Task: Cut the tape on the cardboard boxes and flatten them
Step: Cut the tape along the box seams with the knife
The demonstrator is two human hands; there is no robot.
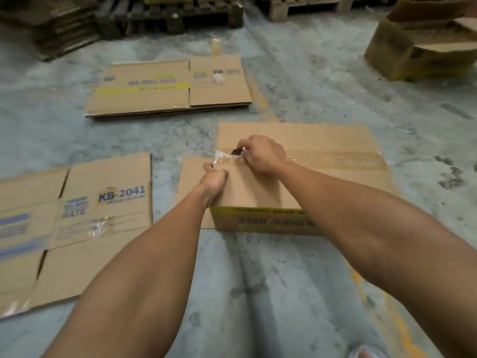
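A sealed cardboard box stands on the concrete floor in front of me, with a strip of clear tape along its top seam. My right hand grips a small dark cutter at the left end of that seam. There the tape is wrinkled and lifted. My left hand holds the box's near left top edge, fingers curled over it. The box's front face carries a yellow band with upside-down print.
A flattened box marked KB-2041 lies on the floor to the left. A stack of flattened boxes lies further ahead. An open box stands at the far right. Dark pallets line the back.
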